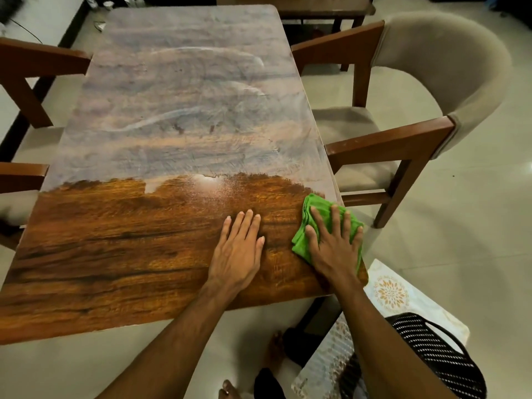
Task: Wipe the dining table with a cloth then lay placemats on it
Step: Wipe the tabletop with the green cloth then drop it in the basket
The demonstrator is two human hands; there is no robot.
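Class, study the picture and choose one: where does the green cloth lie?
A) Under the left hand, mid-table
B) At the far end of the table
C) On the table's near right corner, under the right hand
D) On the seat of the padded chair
C: the right hand presses flat on the green cloth at the near right corner of the table, while the left hand rests on bare wood beside it.

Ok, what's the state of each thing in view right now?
dining table: near strip wiped glossy, far part hazy and streaked
green cloth: bunched, at the table's right edge
right hand: fingers spread, pressing the cloth
left hand: flat on bare tabletop
placemats: off the table, not yet laid
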